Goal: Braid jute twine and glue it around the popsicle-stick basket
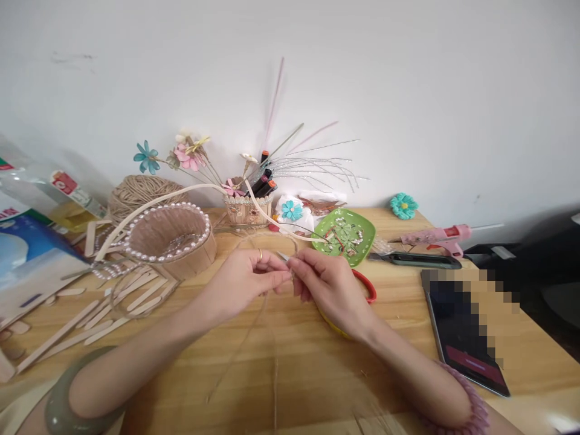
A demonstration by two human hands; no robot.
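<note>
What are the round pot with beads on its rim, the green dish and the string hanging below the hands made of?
Round pot: probably unvarnished wood; flat, dull tan slats show.
Beads: perhaps plastic, pearly and shiny.
Green dish: smooth and glossy, so plastic or glazed ceramic.
String: perhaps plant fibre like jute; it's thin and tan.

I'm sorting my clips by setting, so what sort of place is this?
Most likely a craft workspace, though I can't tell whether it's in a home: on the wooden table are a ball of twine, loose flat wooden sticks and what looks like a pink glue gun.
</note>
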